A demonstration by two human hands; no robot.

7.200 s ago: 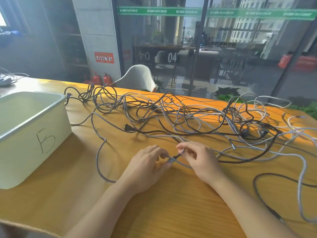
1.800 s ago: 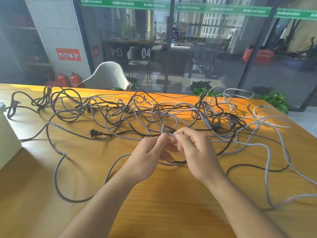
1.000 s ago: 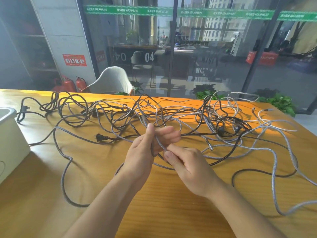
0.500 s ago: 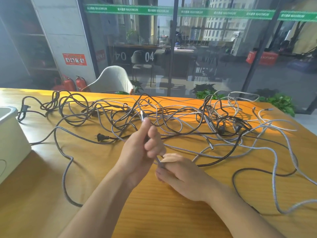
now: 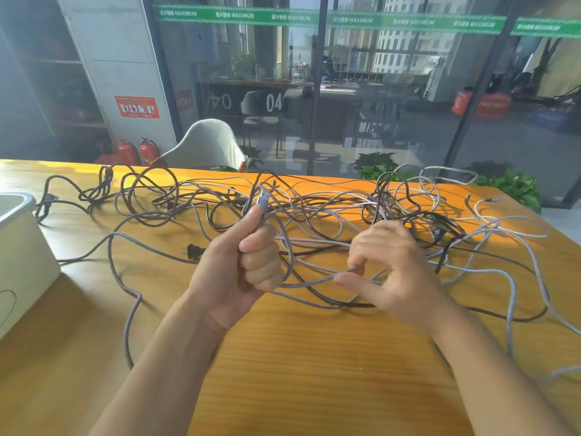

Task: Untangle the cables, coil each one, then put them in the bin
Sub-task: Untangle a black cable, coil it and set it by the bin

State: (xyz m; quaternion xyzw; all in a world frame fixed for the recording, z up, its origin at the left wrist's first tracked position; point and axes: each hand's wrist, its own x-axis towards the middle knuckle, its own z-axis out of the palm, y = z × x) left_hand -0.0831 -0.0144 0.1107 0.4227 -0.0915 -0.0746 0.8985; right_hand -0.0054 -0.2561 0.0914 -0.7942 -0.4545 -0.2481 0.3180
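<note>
The grey braided cable (image 5: 309,280) stretches between my hands above the wooden table (image 5: 314,357), my left hand (image 5: 239,265) fisted round its plug end, my right hand (image 5: 390,272) pinching it, the tangle (image 5: 314,209) behind, the white bin (image 5: 22,253) far left.

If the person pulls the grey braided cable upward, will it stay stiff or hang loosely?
Probably floppy: the grey braided cable sags in a curve between the left hand and right hand. It will likely drag neighbours too, since it runs into the tangled cables. Its braided cover looks rough, so slipping seems unlikely.
</note>
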